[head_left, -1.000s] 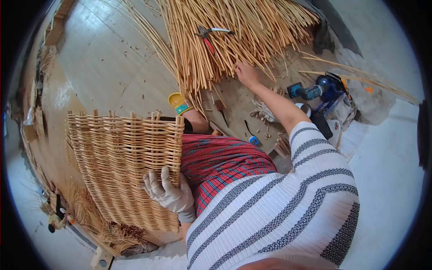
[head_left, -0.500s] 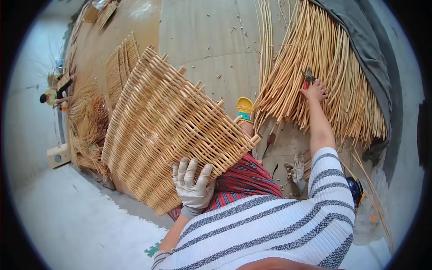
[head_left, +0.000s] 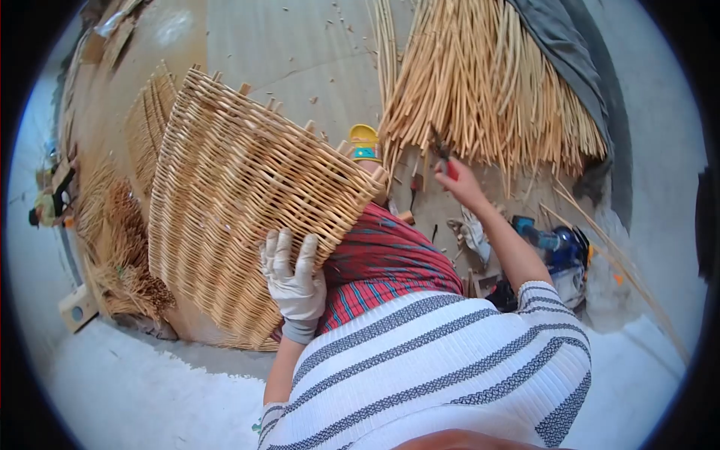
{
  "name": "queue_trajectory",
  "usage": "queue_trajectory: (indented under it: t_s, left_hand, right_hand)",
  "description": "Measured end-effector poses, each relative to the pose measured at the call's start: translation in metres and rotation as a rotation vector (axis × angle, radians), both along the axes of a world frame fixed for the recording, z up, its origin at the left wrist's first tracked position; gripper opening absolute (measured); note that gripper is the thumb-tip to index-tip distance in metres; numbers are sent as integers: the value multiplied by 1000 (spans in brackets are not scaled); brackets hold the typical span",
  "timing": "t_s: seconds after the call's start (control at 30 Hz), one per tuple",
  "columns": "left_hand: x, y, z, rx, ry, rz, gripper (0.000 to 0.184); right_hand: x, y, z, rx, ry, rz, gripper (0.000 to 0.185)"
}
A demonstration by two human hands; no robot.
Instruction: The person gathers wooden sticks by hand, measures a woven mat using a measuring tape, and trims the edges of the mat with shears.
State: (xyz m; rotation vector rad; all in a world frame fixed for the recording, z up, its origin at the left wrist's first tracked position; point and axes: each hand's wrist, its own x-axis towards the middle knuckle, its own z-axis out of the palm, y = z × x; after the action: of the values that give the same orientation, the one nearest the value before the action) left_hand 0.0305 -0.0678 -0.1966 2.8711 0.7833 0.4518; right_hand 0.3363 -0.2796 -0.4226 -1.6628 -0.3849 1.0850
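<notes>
A woven wicker panel (head_left: 247, 195) leans up across my lap, stake ends sticking out along its upper edge. My left hand (head_left: 294, 283), in a pale work glove, is at the panel's lower right edge with its fingers laid over the weave; the thumb is hidden. Bare and closed, my right hand (head_left: 463, 182) grips pruning shears (head_left: 448, 163) by their red handle, blades pointing away from me. The shears are in front of the near ends of a large pile of wicker rods (head_left: 487, 90), to the right of the panel.
A pale glove (head_left: 474, 236) and a blue tool (head_left: 555, 244) lie right of my lap, near a dark-handled tool (head_left: 415, 187). More cane bundles (head_left: 120, 232) are at left; a person (head_left: 51, 199) sits beyond them. My foot wears a yellow slipper (head_left: 364, 139).
My right hand has come back toward me from over the rod pile, carrying the pruning shears. The view has shifted, and my left hand stays at the panel's edge.
</notes>
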Motion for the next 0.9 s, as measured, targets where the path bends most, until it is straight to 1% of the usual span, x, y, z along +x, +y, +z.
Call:
queue_trajectory:
  t_s: [0.03, 0.1, 0.13, 0.2, 0.23, 0.27, 0.3, 0.33, 0.4, 0.43, 0.47, 0.5, 0.53, 0.57, 0.6, 0.63, 0.77, 0.9]
  left_hand:
    - [-6, 0, 0, -21, -4, -16, 59]
    - [-17, 4, -2, -46, -13, -52, 61]
    - [-26, 5, -3, -41, 11, -81, 57]
    - [-34, 7, 2, -39, 43, -139, 53]
    - [-24, 8, 8, -79, 60, -135, 50]
    - [-20, 12, 16, -111, 72, -126, 48]
    - [-17, 22, 25, -88, 63, -178, 51]
    - [-13, 35, 35, -185, 69, -204, 45]
    - [5, 55, 37, -65, -6, -156, 39]
    - [21, 64, 38, -5, -83, -176, 36]
    - [38, 72, 40, 50, -158, -200, 34]
    - [56, 78, 42, 113, -140, -238, 32]
    - [72, 81, 40, 172, -126, -283, 31]
    - [86, 86, 34, 161, -130, -294, 31]
    - [98, 93, 28, 159, -113, -358, 30]
    - [104, 97, 25, 161, -94, -422, 29]
    - [109, 97, 19, 127, -80, -460, 27]
    - [110, 93, 19, 121, -35, -462, 25]
  right_hand:
    - [-17, 0, 15, 120, 27, 51, 21]
    - [-46, 9, 71, 92, 86, 105, 24]
    - [-53, 18, 92, 90, 79, 83, 24]
    - [-69, 21, 126, 130, -84, 186, 28]
    - [-67, 22, 141, 136, -86, 168, 28]
    - [-70, 24, 156, 83, -93, 203, 33]
    - [-72, 29, 163, 34, -97, 247, 38]
    - [-75, 30, 161, 48, -102, 247, 38]
    - [-79, 26, 156, -12, -342, 313, 48]
    - [-81, 28, 155, -6, -345, 320, 48]
    - [-83, 28, 154, -7, -303, 312, 52]
    - [-85, 27, 153, -14, -258, 300, 57]
    - [-87, 26, 154, -22, -256, 295, 57]
    - [-88, 26, 157, -36, -281, 275, 59]
    - [-88, 26, 159, -49, -307, 254, 61]
    - [-85, 25, 160, -56, -299, 287, 65]
    - [-84, 24, 153, -42, -345, 280, 68]
    - [-76, 29, 148, -3, -365, 366, 72]
